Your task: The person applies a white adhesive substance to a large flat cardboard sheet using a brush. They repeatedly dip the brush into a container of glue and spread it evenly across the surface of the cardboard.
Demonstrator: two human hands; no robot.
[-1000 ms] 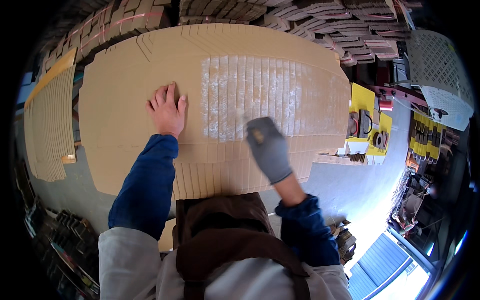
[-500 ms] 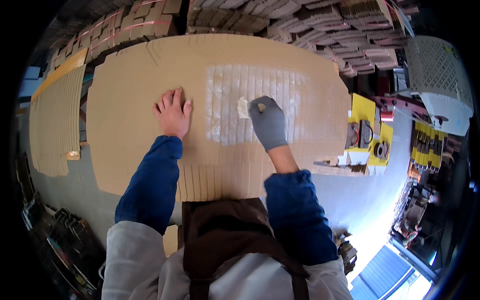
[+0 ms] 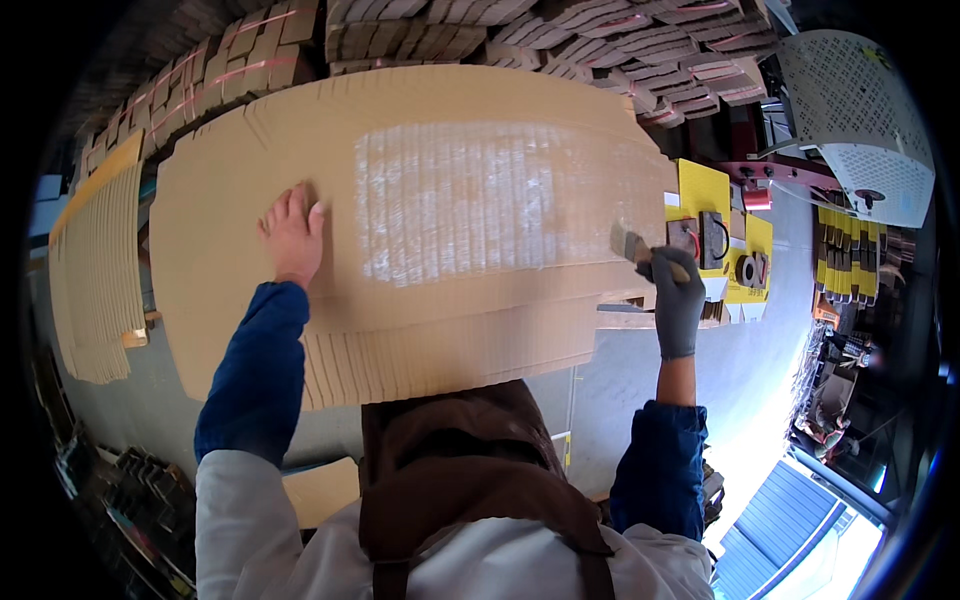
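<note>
A large brown cardboard stack (image 3: 215, 290) spreads out in front of me, with slanted layered edges along its near side. Across its middle lies a whitish wet-looking coating (image 3: 455, 200), streaked over ridged strips. My left hand (image 3: 292, 238), bare, rests on the cardboard left of that coating, its fingers stretched out. Wearing a grey glove, my right hand (image 3: 678, 305) is closed round the handle of a flat brush (image 3: 627, 243). The bristles are over the right part of the cardboard, beyond the coating's densest area; whether they touch it I cannot tell.
Bundled cardboard piles (image 3: 590, 45) line the far side. More stacked sheets (image 3: 95, 270) stand at the left. To the right are yellow boards (image 3: 705, 190) with a tape roll (image 3: 746, 268), and a perforated light-coloured guard (image 3: 850, 95). A person (image 3: 825, 432) is far off at the right.
My right hand has moved the brush rightward from the coated middle. The white coating looks wider and more even. My left hand stays flat on the cardboard; the view has shifted slightly.
</note>
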